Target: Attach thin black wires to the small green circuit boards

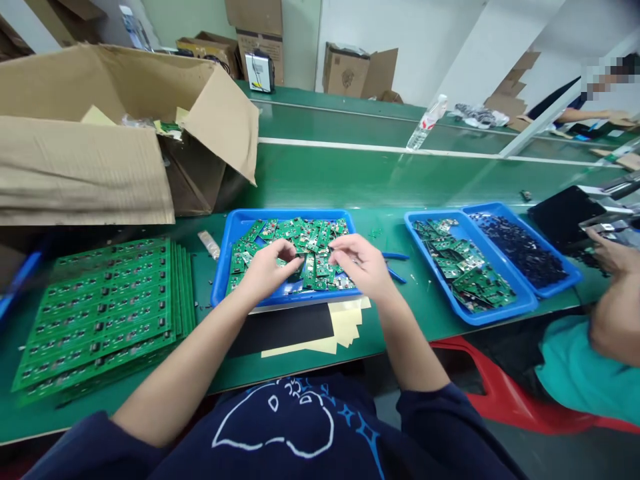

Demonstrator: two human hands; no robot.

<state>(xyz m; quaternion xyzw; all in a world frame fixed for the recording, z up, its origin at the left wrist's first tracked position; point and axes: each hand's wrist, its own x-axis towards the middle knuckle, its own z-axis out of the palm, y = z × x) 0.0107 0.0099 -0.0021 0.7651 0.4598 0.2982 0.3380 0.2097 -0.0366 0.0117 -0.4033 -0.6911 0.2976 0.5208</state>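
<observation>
A flat green worktop bears a shallow blue plastic tray, long axis nine-to-three o'clock. Above it, the bare left hand and bare right hand curl, fingertips nearly together; whether either grip pinches anything cannot be told. Small green printed circuit boards, variously angled, lie between: three o'clock from the left, nine from the right, about equally near.

Smooth plastic tray, matt cardboard box, glossy bench panel

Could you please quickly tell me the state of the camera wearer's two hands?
Left hand: curled over the blue plastic tray; whether it holds anything cannot be told.
Right hand: fingers also curled; grip likewise unclear.
</observation>
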